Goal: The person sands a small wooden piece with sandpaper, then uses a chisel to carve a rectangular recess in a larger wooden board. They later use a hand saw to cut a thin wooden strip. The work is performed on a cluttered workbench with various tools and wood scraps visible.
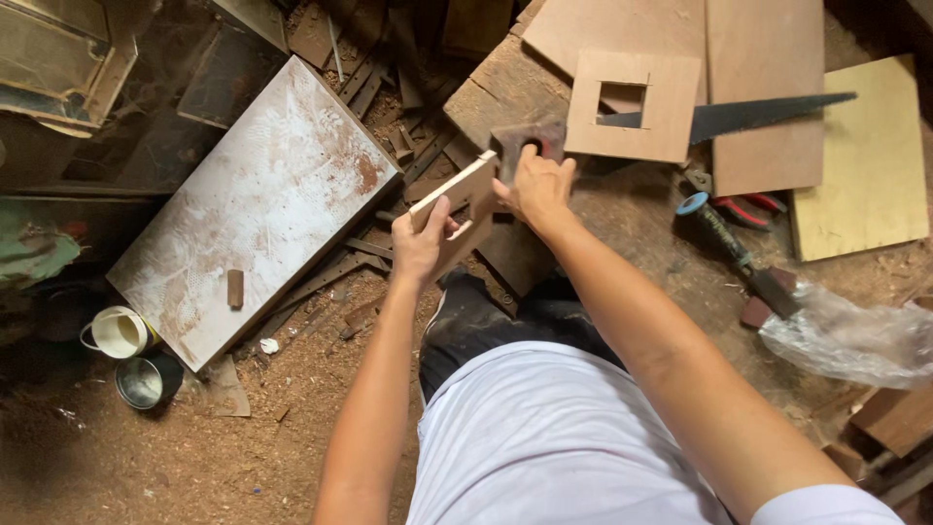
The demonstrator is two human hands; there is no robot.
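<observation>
Both hands on small wooden board [457,194]; left hand [423,248] clamped underneath; right hand [537,187] gripping its end.

Soft daylight falls from the upper right and lights the pale boards [768,87] and the white panel [258,209] evenly. The left edge and top left corner sink into deep shadow. The plastic bag [855,335] shows mild glare. Focus is sharp, with slight wide-angle stretch at the edges.

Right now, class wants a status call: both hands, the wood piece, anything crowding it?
Left hand and right hand both gripping small wooden board, held tilted above floor. Handsaw lies apart, blade through square-holed panel. Scrap offcuts beneath.
</observation>
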